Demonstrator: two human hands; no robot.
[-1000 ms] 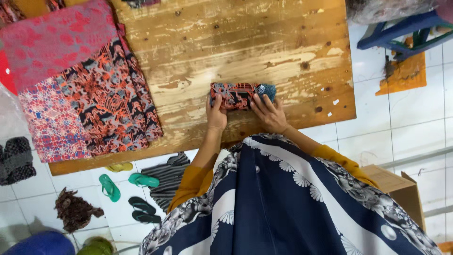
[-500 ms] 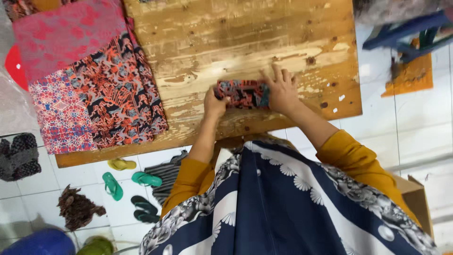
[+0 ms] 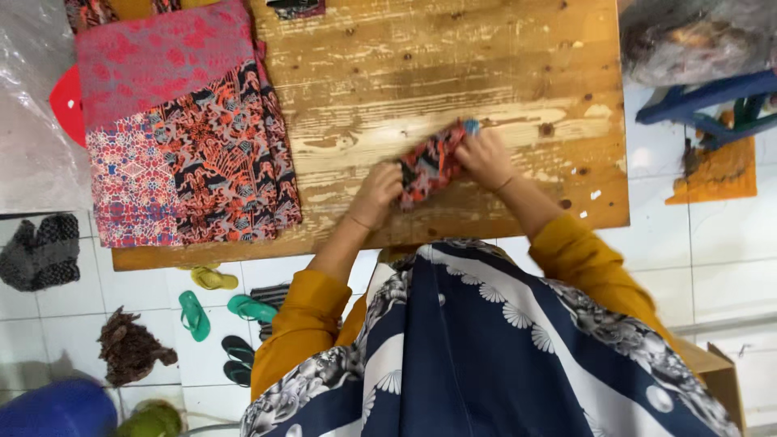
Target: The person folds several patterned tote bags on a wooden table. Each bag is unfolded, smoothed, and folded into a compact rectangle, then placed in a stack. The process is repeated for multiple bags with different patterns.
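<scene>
A small folded piece of red, black and blue patterned cloth lies on the worn wooden table. My left hand grips its near left end. My right hand grips its far right end, where a blue bit shows. Both hands hold the cloth between them, tilted across the table. Mustard sleeves cover my arms, and a navy cloth with white flowers hangs over my front.
A stack of folded red and black patterned cloths sits on the table's left part. Green and yellow sandals lie on the white tiled floor below. A blue stool and a plastic bag are at the right.
The view has shifted. My hands have turned the small cloth from lying level to slanting, with my right hand moved farther up and my left hand nearer to me.
</scene>
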